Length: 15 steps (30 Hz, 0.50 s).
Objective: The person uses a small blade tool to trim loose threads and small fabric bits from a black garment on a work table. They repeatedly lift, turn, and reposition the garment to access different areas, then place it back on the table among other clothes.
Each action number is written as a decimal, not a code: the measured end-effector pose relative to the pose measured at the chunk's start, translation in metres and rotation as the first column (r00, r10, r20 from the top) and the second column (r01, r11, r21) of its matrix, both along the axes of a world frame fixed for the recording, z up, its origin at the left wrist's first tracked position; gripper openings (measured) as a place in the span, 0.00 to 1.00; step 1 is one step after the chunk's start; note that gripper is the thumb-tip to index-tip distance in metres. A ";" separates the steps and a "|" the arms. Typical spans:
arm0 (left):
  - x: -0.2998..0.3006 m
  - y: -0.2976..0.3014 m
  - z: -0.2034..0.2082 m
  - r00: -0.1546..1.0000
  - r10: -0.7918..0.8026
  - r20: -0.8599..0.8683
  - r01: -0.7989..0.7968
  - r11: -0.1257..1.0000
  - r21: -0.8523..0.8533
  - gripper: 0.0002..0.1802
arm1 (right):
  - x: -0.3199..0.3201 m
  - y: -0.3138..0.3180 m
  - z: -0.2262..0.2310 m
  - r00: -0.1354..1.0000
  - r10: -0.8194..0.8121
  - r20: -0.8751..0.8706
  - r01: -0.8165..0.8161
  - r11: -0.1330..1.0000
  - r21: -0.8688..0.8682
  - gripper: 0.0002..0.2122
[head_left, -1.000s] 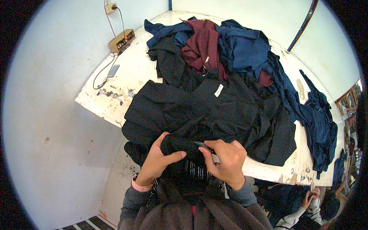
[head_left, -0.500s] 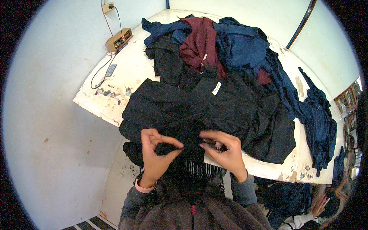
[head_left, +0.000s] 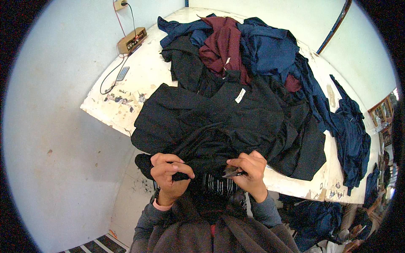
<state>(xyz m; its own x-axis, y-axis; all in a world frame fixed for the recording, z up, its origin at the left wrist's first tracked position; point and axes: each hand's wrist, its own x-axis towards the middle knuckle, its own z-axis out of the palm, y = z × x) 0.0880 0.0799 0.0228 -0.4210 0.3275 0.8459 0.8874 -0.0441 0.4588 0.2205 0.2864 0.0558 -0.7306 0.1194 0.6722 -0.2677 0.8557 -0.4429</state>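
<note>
Pinched in both the left hand (head_left: 168,170) and right hand (head_left: 249,170), the black garment (head_left: 219,122) at lower centre could drag its heaped neighbours off the white table (head_left: 139,88).

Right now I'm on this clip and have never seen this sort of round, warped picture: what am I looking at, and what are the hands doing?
There is no machine here. A camera worn on a person's head looks down, and its wide lens bends straight edges. The forearms at the bottom are the wearer's own. The left hand pinches the near edge of a black garment. The right hand grips the same edge together with a small dark tool, too small to identify. The garment lies on a worn white table, in front of a heap of navy clothes and a maroon garment. A small tan box with cables sits at the far corner.
</note>
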 end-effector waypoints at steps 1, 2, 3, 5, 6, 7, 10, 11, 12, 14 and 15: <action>0.001 0.000 -0.001 1.000 0.010 0.001 -0.010 1.000 0.011 0.40 | 0.000 0.000 -0.001 1.000 0.001 -0.006 -0.001 1.000 0.006 0.13; 0.001 0.000 -0.002 1.000 0.019 0.002 -0.019 1.000 0.023 0.39 | 0.000 0.000 -0.001 1.000 0.010 -0.012 -0.010 1.000 0.009 0.14; 0.002 0.000 -0.003 1.000 0.029 0.003 -0.029 0.999 0.034 0.39 | -0.001 0.000 -0.002 1.000 0.018 -0.018 -0.018 1.000 0.011 0.14; 0.002 -0.001 -0.006 1.000 0.017 0.019 -0.018 0.999 0.043 0.37 | 0.000 0.000 -0.002 0.999 0.032 -0.017 -0.032 0.999 0.009 0.15; 0.003 -0.001 -0.007 1.000 0.011 0.027 -0.012 0.999 0.048 0.37 | 0.001 0.000 -0.003 0.999 0.040 -0.011 -0.039 0.999 0.003 0.15; 0.003 -0.002 -0.007 1.000 0.007 0.026 -0.008 0.999 0.043 0.36 | 0.001 0.001 -0.003 0.999 0.047 -0.005 -0.047 0.999 -0.004 0.15; 0.003 -0.005 -0.008 1.000 -0.008 0.023 0.008 1.000 0.027 0.35 | 0.001 0.002 -0.005 0.997 0.069 -0.023 -0.069 0.998 -0.005 0.13; 0.003 -0.006 -0.009 1.000 -0.016 0.022 0.015 1.000 0.020 0.35 | 0.001 0.002 -0.005 0.997 0.078 -0.017 -0.078 0.997 -0.019 0.13; 0.003 -0.007 -0.009 1.000 -0.024 0.020 0.023 1.000 0.013 0.35 | 0.002 0.002 -0.005 0.996 0.087 -0.011 -0.087 0.996 -0.032 0.12; 0.004 -0.007 -0.013 0.999 -0.018 0.034 0.017 0.999 0.035 0.34 | 0.002 0.002 -0.006 0.995 0.102 0.003 -0.102 0.994 -0.044 0.12; 0.004 -0.007 -0.014 0.999 -0.016 0.041 0.014 0.999 0.047 0.34 | 0.002 0.002 -0.005 0.994 0.107 0.010 -0.107 0.993 -0.043 0.12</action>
